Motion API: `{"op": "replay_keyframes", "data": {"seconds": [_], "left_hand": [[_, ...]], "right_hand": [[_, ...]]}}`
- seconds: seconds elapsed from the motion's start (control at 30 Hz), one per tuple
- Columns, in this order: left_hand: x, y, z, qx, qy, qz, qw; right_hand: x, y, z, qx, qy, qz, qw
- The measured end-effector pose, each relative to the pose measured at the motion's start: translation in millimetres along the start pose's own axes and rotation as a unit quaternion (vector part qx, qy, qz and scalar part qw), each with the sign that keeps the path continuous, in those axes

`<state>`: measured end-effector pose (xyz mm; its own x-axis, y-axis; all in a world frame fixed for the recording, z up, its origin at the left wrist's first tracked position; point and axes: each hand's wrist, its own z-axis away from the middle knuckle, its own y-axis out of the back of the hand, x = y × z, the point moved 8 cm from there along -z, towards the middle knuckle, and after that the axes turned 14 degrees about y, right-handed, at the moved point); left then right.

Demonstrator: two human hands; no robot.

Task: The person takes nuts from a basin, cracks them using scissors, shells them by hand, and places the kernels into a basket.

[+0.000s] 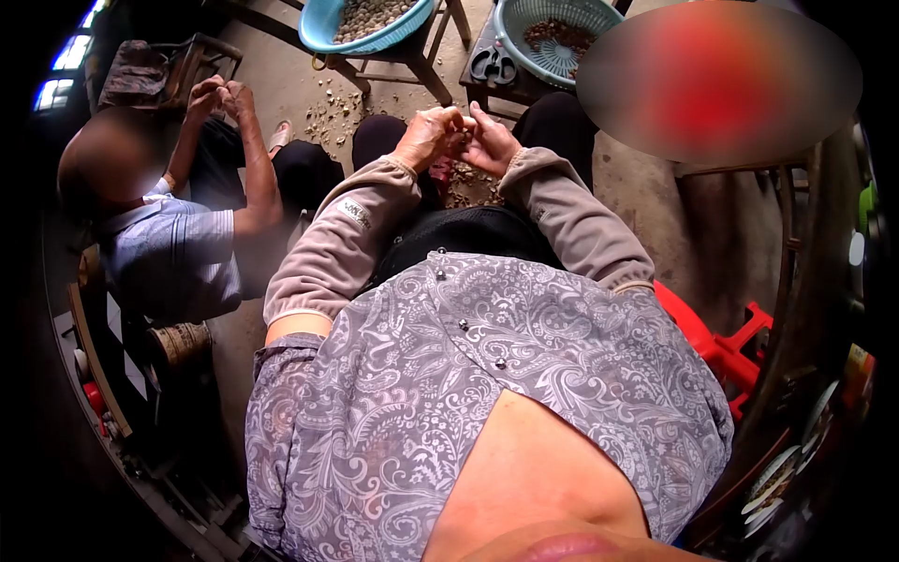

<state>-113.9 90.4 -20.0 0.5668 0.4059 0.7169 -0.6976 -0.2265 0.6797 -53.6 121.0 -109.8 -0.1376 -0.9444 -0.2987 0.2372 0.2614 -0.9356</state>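
Both hands meet in front of my lap, above the knees. My left hand (431, 137) is closed, its fingers bent in a pinch against the other hand. My right hand (491, 143) has its fingers curled toward the left one, with the thumb raised. Anything between the fingertips is too small to make out. Grey sleeve covers (361, 211) reach over both forearms. Below the hands, broken shell bits (471, 187) lie between my legs, beside a small reddish thing (441, 169).
A blue basin (314, 28) of pale round nuts stands on a wooden stool ahead. Right of it, a blue basket (513, 51) holds brown pieces, beside a black two-looped object (493, 66). Shells (337, 117) litter the floor. Another person (173, 244) sits at left; red plastic seating (721, 347) shows at right.
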Motion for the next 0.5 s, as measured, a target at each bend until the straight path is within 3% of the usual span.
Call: {"op": "replay_keyframes", "data": {"seconds": [0.33,0.4,0.5], "left_hand": [[-17,7,-10,0.070,0.063,-0.001,0.996],[-20,1,-20,0.033,0.062,0.013,0.997],[-20,-12,-39,-0.060,0.054,0.053,0.995]], "right_hand": [[-21,20,3,0.103,0.124,0.132,0.978],[-26,21,4,0.092,0.143,0.144,0.975],[-35,33,7,0.159,0.164,0.149,0.962]]}}
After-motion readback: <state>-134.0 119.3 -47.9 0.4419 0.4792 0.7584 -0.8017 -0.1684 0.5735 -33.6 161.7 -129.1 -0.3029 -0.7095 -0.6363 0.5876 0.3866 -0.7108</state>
